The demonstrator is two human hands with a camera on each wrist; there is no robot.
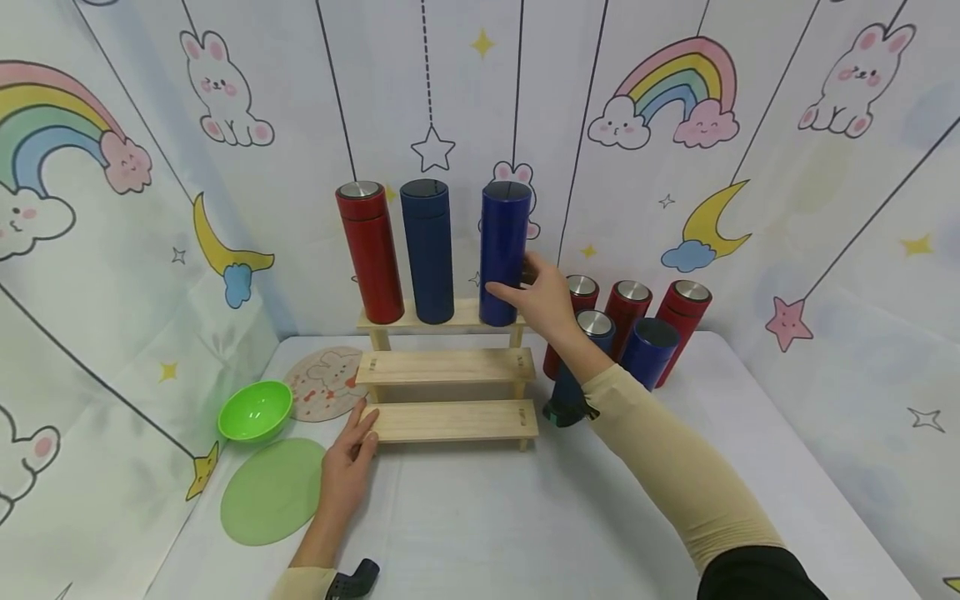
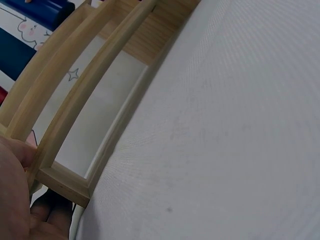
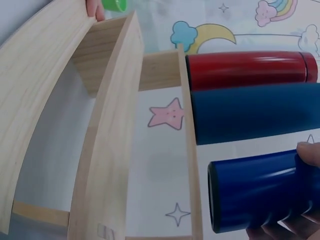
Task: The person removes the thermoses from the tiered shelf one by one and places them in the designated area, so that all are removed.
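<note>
My right hand [image 1: 546,302] grips a glossy blue thermos [image 1: 504,242], thumb on one side and fingers round the other. In the right wrist view a narrow gap shows between the base of this thermos [image 3: 255,192] and the top board. A red thermos [image 1: 371,254] and a matte dark-blue thermos [image 1: 427,250] stand upright on the top tier of the wooden three-tier rack [image 1: 453,421]. At the lowest tier's left end, my left hand [image 1: 348,467] holds the rack; its thumb and fingers lie on either side of the corner in the left wrist view.
Several red and blue thermoses [image 1: 628,321] stand grouped right of the rack, partly hidden by my right arm. To the left are a green bowl [image 1: 255,412], a green round mat [image 1: 272,492] and a rabbit-print round mat [image 1: 326,385]. A patterned cloth [image 1: 480,100] hangs behind the table.
</note>
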